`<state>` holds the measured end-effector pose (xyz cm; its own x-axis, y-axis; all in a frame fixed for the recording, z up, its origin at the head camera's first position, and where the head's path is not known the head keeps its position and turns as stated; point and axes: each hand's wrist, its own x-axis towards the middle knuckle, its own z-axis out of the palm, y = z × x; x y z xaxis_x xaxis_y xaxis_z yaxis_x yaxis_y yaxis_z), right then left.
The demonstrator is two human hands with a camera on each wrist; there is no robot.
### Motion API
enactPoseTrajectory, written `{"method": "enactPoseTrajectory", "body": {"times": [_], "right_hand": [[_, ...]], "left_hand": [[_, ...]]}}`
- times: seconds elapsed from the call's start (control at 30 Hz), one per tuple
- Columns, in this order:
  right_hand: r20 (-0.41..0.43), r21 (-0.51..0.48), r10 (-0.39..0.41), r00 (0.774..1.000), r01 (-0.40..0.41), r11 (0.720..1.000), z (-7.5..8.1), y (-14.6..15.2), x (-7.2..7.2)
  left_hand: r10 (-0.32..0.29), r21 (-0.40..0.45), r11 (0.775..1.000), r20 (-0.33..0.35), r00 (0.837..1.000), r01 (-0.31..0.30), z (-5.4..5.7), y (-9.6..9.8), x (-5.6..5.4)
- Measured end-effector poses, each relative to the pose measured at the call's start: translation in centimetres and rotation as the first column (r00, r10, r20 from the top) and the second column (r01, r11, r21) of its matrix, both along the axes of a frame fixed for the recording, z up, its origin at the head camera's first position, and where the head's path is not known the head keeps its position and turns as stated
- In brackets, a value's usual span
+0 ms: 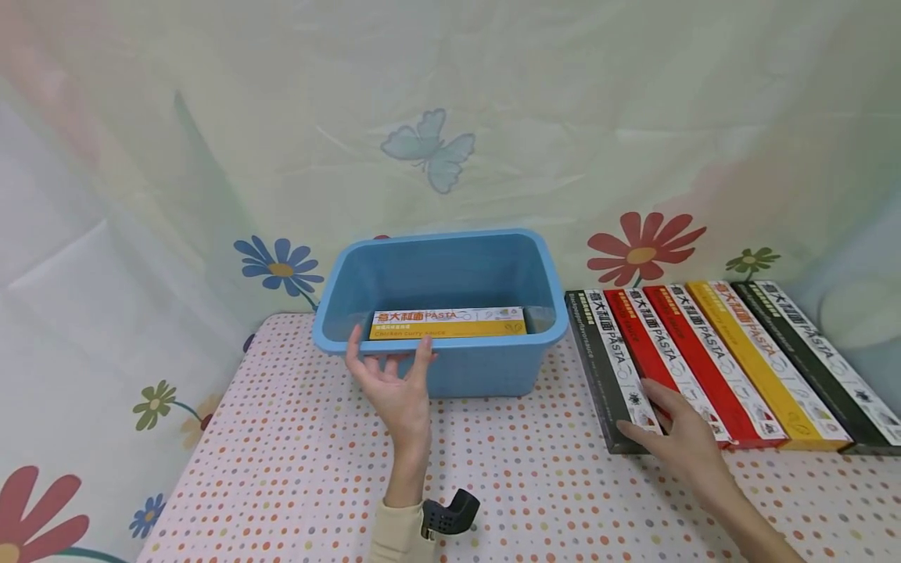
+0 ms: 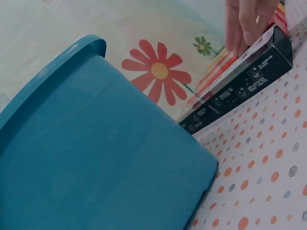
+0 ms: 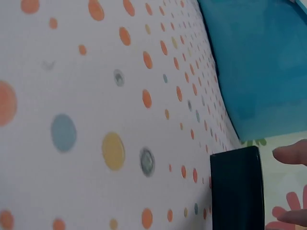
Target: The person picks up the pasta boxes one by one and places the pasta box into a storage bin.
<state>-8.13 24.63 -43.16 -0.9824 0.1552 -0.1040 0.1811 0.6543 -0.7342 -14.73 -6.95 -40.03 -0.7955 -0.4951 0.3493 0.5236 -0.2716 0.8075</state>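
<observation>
A flowered backdrop rises behind a dotted tablecloth.

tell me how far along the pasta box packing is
Early on, it seems. Done: one yellow curry box lies in the blue bin. In hand: the right hand is at the row's leftmost black box, while the left hand holds the bin's front rim. Left: that box, plus two red boxes, another yellow box and another black box, all outside the bin.
</observation>
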Motion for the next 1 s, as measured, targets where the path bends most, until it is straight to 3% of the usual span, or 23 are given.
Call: {"method": "enactPoseTrajectory", "body": {"times": [0.1,0.27,0.57,1.0], "right_hand": [[-0.019,0.075,0.009,1.000,-0.008,0.997,-0.3,-0.6,-0.2],[0.026,0.127,0.003,1.000,-0.007,0.992,-0.8,-1.2,-0.4],[0.021,0.112,-0.016,1.000,0.014,0.994,-1.1,-1.3,0.1],[0.062,-0.011,-0.143,0.988,0.144,0.989,-2.2,-2.3,1.2]], "left_hand": [[0.002,-0.006,1.000,0.001,1.000,-0.002,0.0,0.0,0.0],[-0.006,-0.009,1.000,0.006,1.000,0.006,0.0,0.0,0.1],[-0.011,0.011,1.000,0.001,1.000,0.011,0.0,-0.1,0.0],[-0.021,0.023,1.000,-0.005,1.000,0.021,0.0,-0.1,0.0]]}}
